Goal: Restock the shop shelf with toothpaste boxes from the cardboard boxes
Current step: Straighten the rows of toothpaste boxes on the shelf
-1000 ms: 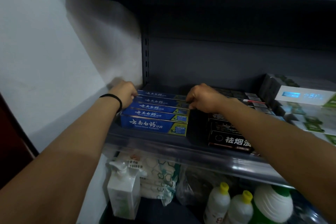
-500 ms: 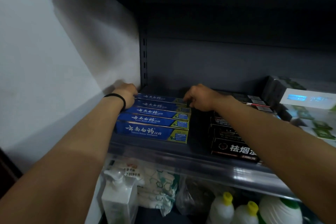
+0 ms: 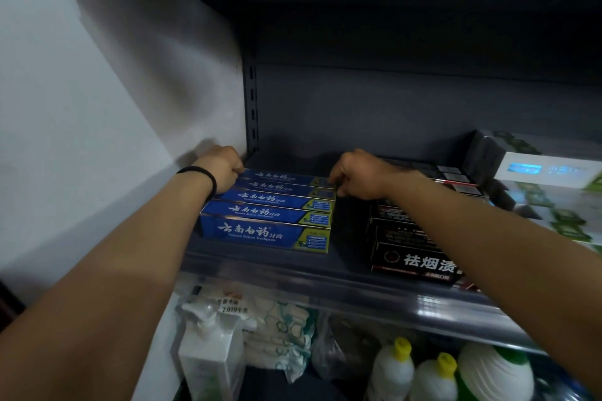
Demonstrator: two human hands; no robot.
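Note:
Several blue toothpaste boxes (image 3: 265,215) lie in a row, front to back, at the left end of the grey shelf (image 3: 293,273). My left hand (image 3: 221,169), with a black band on its wrist, grips the left end of the rearmost blue boxes. My right hand (image 3: 358,177) pinches the right end of the same boxes with curled fingers. No cardboard box is in view.
Black toothpaste boxes (image 3: 413,257) are stacked to the right of the blue ones, with white and green boxes (image 3: 550,192) beyond. A white wall (image 3: 81,107) closes the left side. The lower shelf holds a pump bottle (image 3: 211,355), a packet and yellow-capped bottles (image 3: 394,371).
Both hands stay at the ends of the rear blue boxes. The view has shifted slightly and the row looks pushed a little deeper.

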